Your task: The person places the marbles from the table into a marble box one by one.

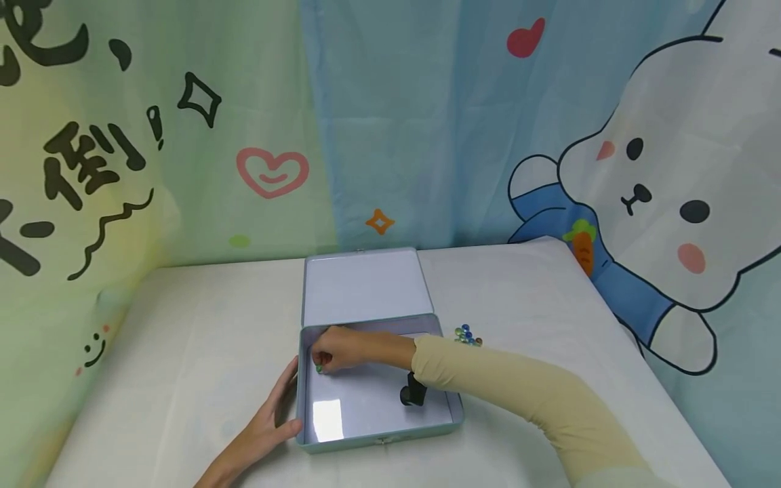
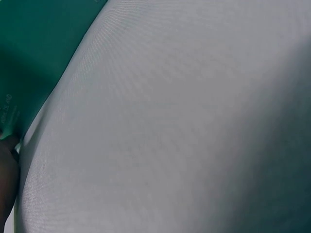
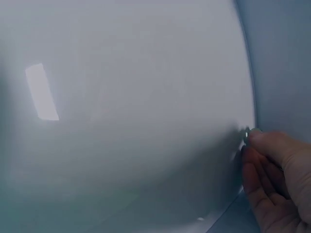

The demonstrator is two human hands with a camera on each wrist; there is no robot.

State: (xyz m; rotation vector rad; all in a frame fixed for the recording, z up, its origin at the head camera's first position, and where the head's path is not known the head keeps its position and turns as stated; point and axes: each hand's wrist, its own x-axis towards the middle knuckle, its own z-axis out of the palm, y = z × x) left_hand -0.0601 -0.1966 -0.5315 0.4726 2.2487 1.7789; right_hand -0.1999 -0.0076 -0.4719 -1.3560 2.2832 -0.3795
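Observation:
An open tin box (image 1: 421, 430), pale green outside, lies on the white table with its lid (image 1: 366, 285) tipped back. Inside its left end my right hand (image 1: 342, 349) pinches a small green glass marble (image 1: 318, 369) between thumb and fingertips. The right wrist view shows this marble (image 3: 247, 135) low by the box wall, in the fingers of the right hand (image 3: 277, 179). My left hand (image 1: 268, 421) rests against the box's left side, fingers extended and thumb at the front corner. In the left wrist view, only a dark edge of that hand (image 2: 7, 179) shows beside the green box side (image 2: 43, 53).
A cluster of blue, green and brown marbles (image 1: 466, 335) lies on the white tablecloth (image 1: 207, 359) right of the box. The black wrist camera (image 1: 413, 392) hangs under the right forearm, over the box floor. A printed curtain (image 1: 390, 122) stands behind the table.

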